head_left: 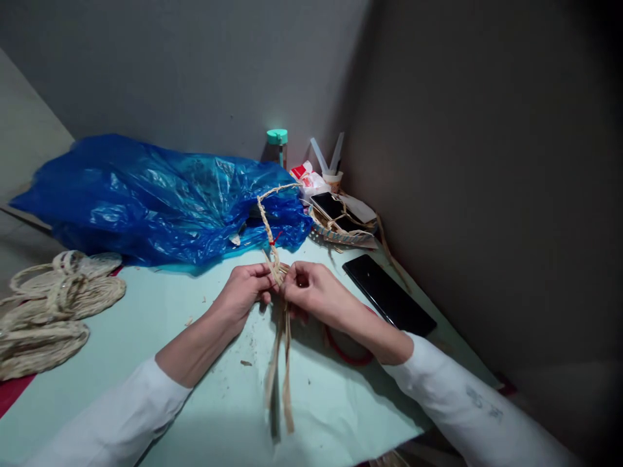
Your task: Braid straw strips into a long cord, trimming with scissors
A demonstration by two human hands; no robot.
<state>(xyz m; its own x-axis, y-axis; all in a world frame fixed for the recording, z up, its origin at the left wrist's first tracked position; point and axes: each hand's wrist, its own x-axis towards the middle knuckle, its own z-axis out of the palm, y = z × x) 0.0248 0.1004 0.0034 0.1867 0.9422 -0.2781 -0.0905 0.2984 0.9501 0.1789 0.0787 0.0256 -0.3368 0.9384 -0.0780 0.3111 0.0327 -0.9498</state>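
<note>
A thin braid of pale straw point(265, 220) runs from the basket at the back down to both hands, with a red tie around it just above them. My left hand point(247, 290) pinches the braid's lower end from the left. From the right, my right hand point(311, 285) grips the same spot with its fingers closed on the strands. Loose flat straw strips point(286, 370) hang below the hands toward the table's front. The two hands nearly touch, and their fingertips partly hide the end of the braid.
Behind lies a blue plastic bag point(160, 201). Coiled braids point(63, 305) are at the left. On the right are a black phone point(389, 295), a basket point(341, 235) with another phone, and a red ring point(348, 355). A green-lidded jar point(277, 137) stands near the wall.
</note>
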